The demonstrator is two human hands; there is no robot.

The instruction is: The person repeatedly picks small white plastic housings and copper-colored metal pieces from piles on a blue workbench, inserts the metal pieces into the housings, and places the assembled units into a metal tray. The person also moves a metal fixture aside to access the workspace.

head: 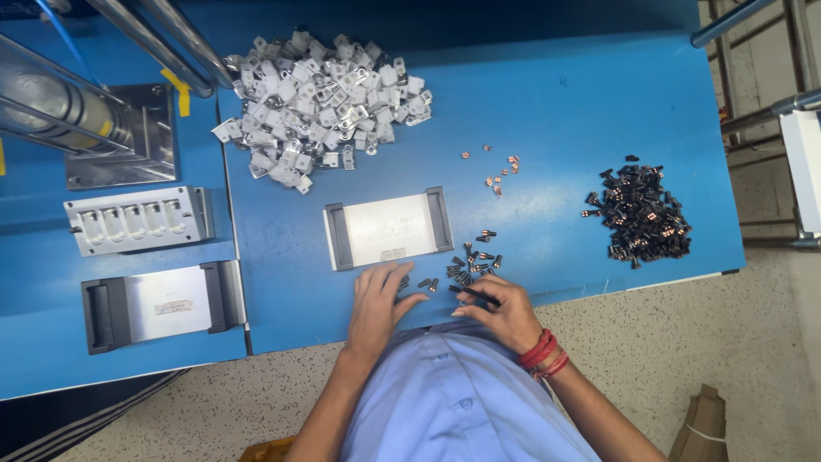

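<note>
So the stuff being handled is a little scatter of small dark metal parts (469, 263), tiny stubby pieces, some with a coppery glint. They lie loose near the front edge of the blue desk (564, 103), just off the lower right corner of the flat white tray with dark end handles (389, 229). A few strays sit further left, right by the left hand (378, 301), which lies flat, fingers spread, tips touching the tray's front edge. The right hand (500, 310) pinches a thin black stick-like tool (473, 293), lying almost flat, its tip pointing left at the cluster. Too small to tell the exact shape of each piece.
</note>
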